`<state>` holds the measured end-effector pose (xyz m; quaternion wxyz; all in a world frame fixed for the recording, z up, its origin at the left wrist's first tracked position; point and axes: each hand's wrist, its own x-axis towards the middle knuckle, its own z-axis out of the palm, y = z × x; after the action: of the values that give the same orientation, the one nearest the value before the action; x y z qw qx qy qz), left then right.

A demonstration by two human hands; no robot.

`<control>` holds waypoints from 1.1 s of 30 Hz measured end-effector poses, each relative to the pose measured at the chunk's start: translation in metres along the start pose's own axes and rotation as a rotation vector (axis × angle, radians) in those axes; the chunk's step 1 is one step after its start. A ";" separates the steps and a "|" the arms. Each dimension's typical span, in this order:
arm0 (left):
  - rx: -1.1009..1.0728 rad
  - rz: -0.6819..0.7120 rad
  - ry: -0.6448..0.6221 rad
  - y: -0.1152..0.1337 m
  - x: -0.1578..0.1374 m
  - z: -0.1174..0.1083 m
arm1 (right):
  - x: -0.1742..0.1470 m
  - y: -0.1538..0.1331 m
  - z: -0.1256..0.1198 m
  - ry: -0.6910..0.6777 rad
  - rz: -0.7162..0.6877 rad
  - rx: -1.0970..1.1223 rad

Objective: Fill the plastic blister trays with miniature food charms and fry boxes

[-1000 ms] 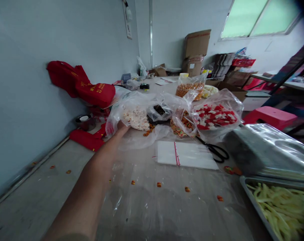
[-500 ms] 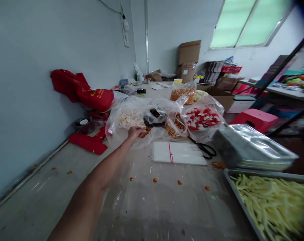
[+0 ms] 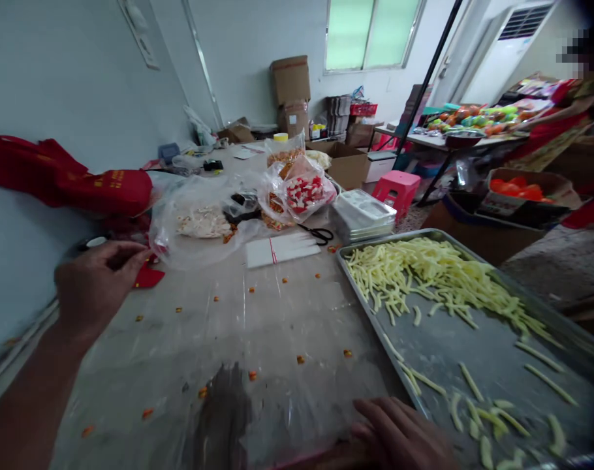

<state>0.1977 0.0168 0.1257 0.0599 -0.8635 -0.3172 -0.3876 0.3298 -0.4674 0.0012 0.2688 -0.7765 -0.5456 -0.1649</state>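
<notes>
My left hand is raised over the table's left side, thumb and fingertips pinched together. What is between the fingertips, if anything, I cannot make out. My right hand is low at the near edge beside the metal tray, fingers stretched out and slightly blurred. Between the hands, small orange pieces lie in two rows on clear plastic film spread over the table. Beyond the left fingertips is a clear bag of pale pieces. Pale yellow strips fill the far part of the metal tray.
White plastic sleeves, black-handled scissors and a bag of red and white pieces lie farther back. Stacked metal trays stand right of them. A pink stool and a person are farther right.
The view has turned right and down. My left hand has moved from the bags to the left side of the table. My right hand and a nearer row of orange pieces have come into view.
</notes>
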 end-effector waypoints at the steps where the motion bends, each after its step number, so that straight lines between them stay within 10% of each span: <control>1: 0.120 0.153 0.018 0.010 -0.021 -0.022 | -0.006 -0.006 -0.004 -0.001 0.003 0.010; 6: 0.366 0.605 -0.048 0.051 -0.120 -0.090 | -0.044 -0.037 -0.024 -0.069 0.059 0.081; 15: 0.233 0.334 -0.189 -0.002 -0.189 -0.093 | -0.081 -0.051 -0.032 -0.087 0.136 -0.045; 23: -0.150 0.345 -0.453 -0.005 -0.162 -0.035 | -0.033 -0.008 -0.045 -0.136 0.104 -0.295; 29: -0.317 0.482 -0.732 0.068 -0.118 0.032 | -0.018 0.039 -0.041 -0.252 0.027 -0.196; 33: -0.466 0.456 -0.677 0.123 -0.068 0.089 | 0.011 0.071 -0.046 -0.341 -0.043 -0.118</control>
<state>0.2937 -0.0835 0.0337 -0.1588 -0.9794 -0.0258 -0.1222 0.4017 -0.5046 0.0271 0.1224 -0.7958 -0.5891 -0.0682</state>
